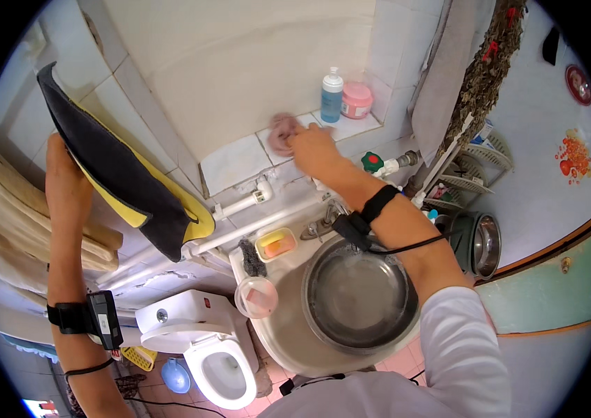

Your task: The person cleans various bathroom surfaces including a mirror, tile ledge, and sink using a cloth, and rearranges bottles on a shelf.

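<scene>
Right hand (314, 150): fingers closed on a pink cloth (283, 132), pressed against the white tiled ledge (240, 164) above the sink (288, 334).
Left hand (66, 177): raised, palm flat against a black-and-yellow towel (128, 177) hanging on the wall; grip cannot be told.
On the ledge: blue bottle (332, 95), pink jar (357, 99) just beside it.
In the sink: steel basin (357, 292).
Below left: white toilet (201, 341).

Under your right hand (315, 150) the pink rag (283, 132) looks like soft, nubbly cloth on glossy white tile (240, 161); below your wrist the metal basin (358, 292) is dull steel; by your left hand (66, 182) hangs a matt black-and-yellow cloth (125, 177)
</scene>
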Demonstrator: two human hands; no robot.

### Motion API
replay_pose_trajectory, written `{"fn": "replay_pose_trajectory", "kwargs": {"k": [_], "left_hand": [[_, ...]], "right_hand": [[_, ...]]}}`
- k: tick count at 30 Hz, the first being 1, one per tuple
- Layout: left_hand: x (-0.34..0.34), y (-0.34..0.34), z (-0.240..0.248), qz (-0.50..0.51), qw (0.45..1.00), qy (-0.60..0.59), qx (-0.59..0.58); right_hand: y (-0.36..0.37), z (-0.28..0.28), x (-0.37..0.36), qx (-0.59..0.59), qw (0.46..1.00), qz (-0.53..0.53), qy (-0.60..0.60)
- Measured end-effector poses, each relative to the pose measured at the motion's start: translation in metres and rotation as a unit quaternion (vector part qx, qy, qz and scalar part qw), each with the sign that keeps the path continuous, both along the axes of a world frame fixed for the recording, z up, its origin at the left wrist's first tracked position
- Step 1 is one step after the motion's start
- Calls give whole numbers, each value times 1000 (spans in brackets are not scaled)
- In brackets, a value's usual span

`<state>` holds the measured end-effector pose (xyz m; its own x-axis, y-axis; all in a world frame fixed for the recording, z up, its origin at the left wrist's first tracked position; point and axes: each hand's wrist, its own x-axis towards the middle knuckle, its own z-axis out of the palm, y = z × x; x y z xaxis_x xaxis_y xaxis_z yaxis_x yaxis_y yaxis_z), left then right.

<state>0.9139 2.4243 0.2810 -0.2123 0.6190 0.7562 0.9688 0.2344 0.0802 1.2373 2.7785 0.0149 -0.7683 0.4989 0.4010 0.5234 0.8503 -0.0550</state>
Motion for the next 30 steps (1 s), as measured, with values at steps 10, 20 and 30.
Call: {"fn": "replay_pose_trajectory", "kwargs": {"k": [10, 20, 30], "left_hand": [[7, -46, 21, 28, 987, -156, -11], [215, 36, -34, -104, 975, -189, 45], [336, 230, -127, -96, 948, -291, -90]], "right_hand": [[-22, 73, 140, -202, 930, -47, 303], [55, 86, 203, -202, 914, 65, 346], [118, 12, 169, -56, 997, 59, 18]]}}
